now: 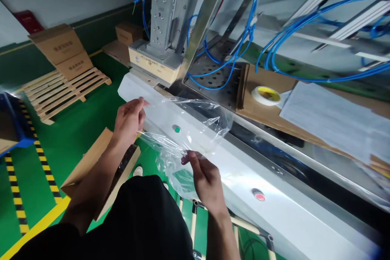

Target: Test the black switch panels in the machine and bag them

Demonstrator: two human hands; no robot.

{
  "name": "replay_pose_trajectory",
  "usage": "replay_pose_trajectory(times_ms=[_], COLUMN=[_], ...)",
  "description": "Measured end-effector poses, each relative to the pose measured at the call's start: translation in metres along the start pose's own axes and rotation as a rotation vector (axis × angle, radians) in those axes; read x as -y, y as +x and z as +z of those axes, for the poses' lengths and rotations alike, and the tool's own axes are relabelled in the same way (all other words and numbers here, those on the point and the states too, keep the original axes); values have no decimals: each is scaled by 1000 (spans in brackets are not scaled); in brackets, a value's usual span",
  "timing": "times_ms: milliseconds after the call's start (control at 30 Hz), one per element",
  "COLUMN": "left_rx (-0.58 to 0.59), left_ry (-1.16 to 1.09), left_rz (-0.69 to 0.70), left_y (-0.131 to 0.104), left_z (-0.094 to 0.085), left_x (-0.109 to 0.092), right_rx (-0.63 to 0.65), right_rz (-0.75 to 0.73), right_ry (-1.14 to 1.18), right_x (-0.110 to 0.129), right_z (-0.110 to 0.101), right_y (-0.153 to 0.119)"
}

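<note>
A clear plastic bag (179,170) is stretched between my two hands, over the front edge of a white machine panel (237,162). My left hand (129,120) pinches the bag's left side with fingers closed. Lower and to the right, my right hand (204,172) grips the gathered film between thumb and fingers. Part of the film spreads across the panel, near a green button (177,129). A red button (258,195) sits on the panel to the right of my right hand.
A metal press head (164,20) and blue air hoses (252,28) stand behind the panel. Cardboard (240,93) carries a tape roll (266,95) and white sheets (329,118). An open carton (88,162) lies at lower left; a wooden pallet (67,89) is beyond.
</note>
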State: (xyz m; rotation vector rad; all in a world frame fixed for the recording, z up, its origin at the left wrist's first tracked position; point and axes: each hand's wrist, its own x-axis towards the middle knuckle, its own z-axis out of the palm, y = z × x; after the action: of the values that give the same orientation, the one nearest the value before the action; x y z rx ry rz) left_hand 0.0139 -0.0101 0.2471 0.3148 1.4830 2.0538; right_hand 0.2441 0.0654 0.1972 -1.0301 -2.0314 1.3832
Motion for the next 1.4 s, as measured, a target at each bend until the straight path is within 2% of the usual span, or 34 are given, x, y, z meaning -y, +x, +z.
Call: replay_pose_trajectory(times_ms=[133, 233, 300, 400, 467, 567, 633, 700, 833, 967, 1167, 1400], left_rx=[67, 212, 271, 167, 175, 270, 261, 229, 203, 180, 151, 219], left_ry=[28, -117, -203, -156, -6, 206, 270, 259, 114, 17, -59, -119], left_rz=[-113, -242, -312, -304, -315, -327, -287, -280, -435, -533, -553, -611], left_y=[23, 31, 27, 5, -14, -37, -43, -44, -40, -36, -34, -34], left_z=[-10, -25, -36, -45, -40, -20, -9, -4, -15, -29, -34, -36], left_x=[-4, -3, 5, 30, 52, 83, 96, 101, 93, 80, 69, 65], right_rx=[49, -36, -136, -245, -256, -223, -217, -250, -349, -313, -300, -213], right_rz=[-108, -70, -2, 91, 125, 180, 218, 271, 448, 506, 465, 455], right_ry=[-30, 10, 12, 32, 50, 56, 83, 194, 554, 735, 846, 827], right_x=[1, 1, -1, -7, -11, -16, -20, -26, -40, -49, -48, -47], right_z=[-4, -2, -1, 4, 10, 20, 26, 28, 24, 22, 29, 23], right_y=[-1, -3, -4, -7, -9, -8, -7, -4, 4, 9, 11, 9])
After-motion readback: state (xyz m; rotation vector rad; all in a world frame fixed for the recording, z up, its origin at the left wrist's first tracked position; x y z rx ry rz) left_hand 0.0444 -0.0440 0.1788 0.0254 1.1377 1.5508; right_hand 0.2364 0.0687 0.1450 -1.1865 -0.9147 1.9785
